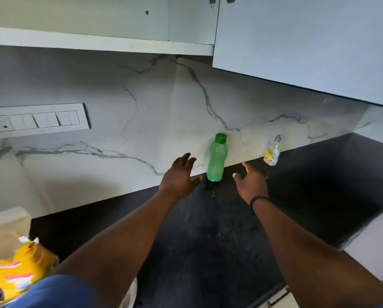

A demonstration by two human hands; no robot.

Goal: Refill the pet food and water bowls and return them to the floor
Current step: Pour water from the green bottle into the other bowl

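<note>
Open hands (180,174) (251,182) flanking green bottle (216,158)

A green bottle (215,162) stands upright a little right of the centre of the frame, on the dark worktop (208,230) and close to the marble wall behind it. It is of translucent green plastic, with a darker green screw cap that is closed. At the lower left corner of the frame lies a yellow bag (17,270) with red and white print; its top looks torn open, and it is blurred.
</note>
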